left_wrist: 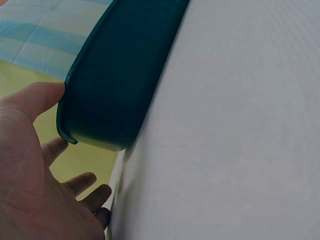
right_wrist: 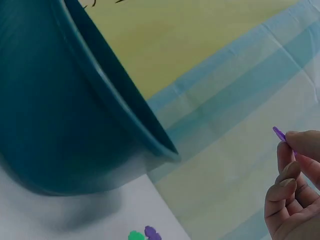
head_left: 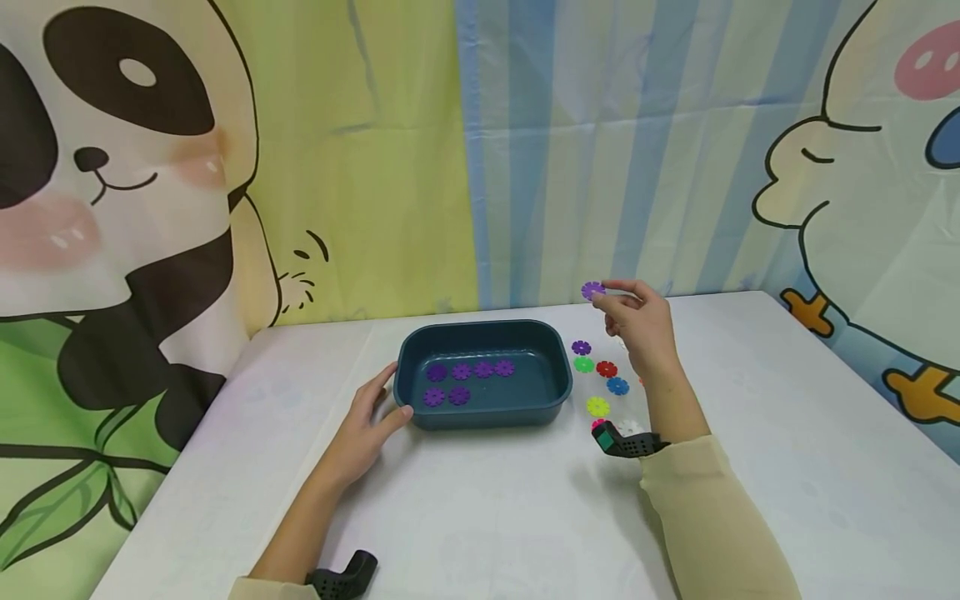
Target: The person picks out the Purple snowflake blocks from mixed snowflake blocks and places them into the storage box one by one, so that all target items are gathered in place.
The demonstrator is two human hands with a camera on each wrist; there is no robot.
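My left hand holds the left end of a dark teal plastic basin by its rim, thumb and index finger at the edge, the other fingers hanging free. Inside, several purple snowflake discs lie flat in two rough rows. To the right and raised above the table, my right hand pinches another purple snowflake disc between thumb and fingertips. In the right wrist view this disc shows edge-on, with the remaining fingers curled beneath.
Beside the basin's right end lie loose discs: purple, green, red, blue and yellow. The right forearm and wrist camera hide part of this group. A cartoon-printed curtain hangs behind the white table.
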